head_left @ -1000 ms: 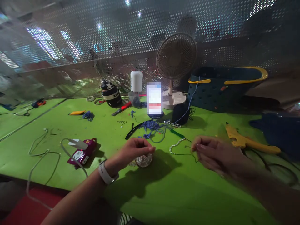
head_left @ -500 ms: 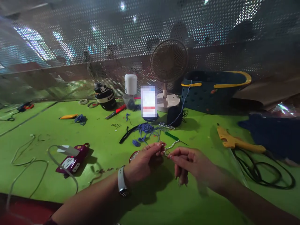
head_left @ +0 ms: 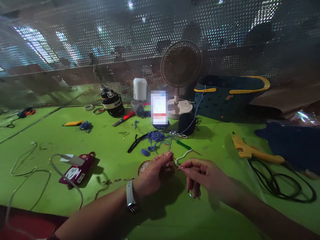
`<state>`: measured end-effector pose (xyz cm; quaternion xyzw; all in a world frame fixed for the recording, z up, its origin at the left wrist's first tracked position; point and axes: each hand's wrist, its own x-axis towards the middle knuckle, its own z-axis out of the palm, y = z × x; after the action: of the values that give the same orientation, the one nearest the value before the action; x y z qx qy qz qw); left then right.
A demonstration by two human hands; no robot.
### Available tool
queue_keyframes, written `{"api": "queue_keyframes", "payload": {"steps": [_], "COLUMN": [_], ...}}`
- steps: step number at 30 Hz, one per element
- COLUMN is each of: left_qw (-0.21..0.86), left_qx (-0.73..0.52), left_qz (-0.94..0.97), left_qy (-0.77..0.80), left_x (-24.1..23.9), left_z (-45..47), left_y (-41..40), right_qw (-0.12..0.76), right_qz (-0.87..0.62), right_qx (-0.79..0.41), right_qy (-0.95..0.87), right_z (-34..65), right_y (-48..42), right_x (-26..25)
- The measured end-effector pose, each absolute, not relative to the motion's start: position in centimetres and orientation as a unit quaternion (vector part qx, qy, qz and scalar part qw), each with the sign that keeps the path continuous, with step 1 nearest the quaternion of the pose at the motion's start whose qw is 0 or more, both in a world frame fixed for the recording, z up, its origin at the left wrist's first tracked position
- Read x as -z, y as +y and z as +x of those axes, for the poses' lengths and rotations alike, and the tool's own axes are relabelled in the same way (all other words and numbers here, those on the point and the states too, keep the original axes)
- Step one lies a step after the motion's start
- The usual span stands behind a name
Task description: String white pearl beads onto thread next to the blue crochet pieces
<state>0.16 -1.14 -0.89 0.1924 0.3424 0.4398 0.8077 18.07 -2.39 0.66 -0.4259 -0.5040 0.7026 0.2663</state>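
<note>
My left hand (head_left: 158,168), with a white-strapped watch on its wrist, pinches something tiny at its fingertips, too small to make out. Just to its right, my right hand (head_left: 203,175) has thumb and forefinger pressed together; what they hold is also unclear. Between and behind the fingertips runs a string of white pearl beads (head_left: 184,155), its near end close to my right fingers. Partly behind my left hand lies a red-rimmed dish of beads (head_left: 143,167). A thin tool with a green handle (head_left: 183,145) lies beyond the beads, near a crocheted blue yarn piece (head_left: 156,136).
A phone (head_left: 159,108) stands in front of a fan (head_left: 181,65). To the right are a yellow glue gun (head_left: 252,153) with a coiled black cord and a dark basket (head_left: 225,103). At left lie a purple power strip (head_left: 78,170), cables and a yellow cutter (head_left: 73,123).
The hands stay nearly in place, still pinching. A small reddish bit at my left fingertips shows less now, and a slight gap has opened between the two hands' fingertips.
</note>
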Motion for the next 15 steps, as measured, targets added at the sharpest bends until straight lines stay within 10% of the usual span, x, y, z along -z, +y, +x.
{"api": "queue_keyframes", "payload": {"steps": [15], "left_qw": [0.819], "left_qx": [-0.435], "left_qz": [0.175], "left_qy": [0.332], "left_x": [1.9], "left_z": [0.3], "left_y": [-1.5], "right_qw": [0.265], "right_qz": [-0.423], "right_qx": [-0.699], "right_qy": [-0.512], "right_z": [18.2], "right_y": [-2.7], "right_x": [-0.7]}}
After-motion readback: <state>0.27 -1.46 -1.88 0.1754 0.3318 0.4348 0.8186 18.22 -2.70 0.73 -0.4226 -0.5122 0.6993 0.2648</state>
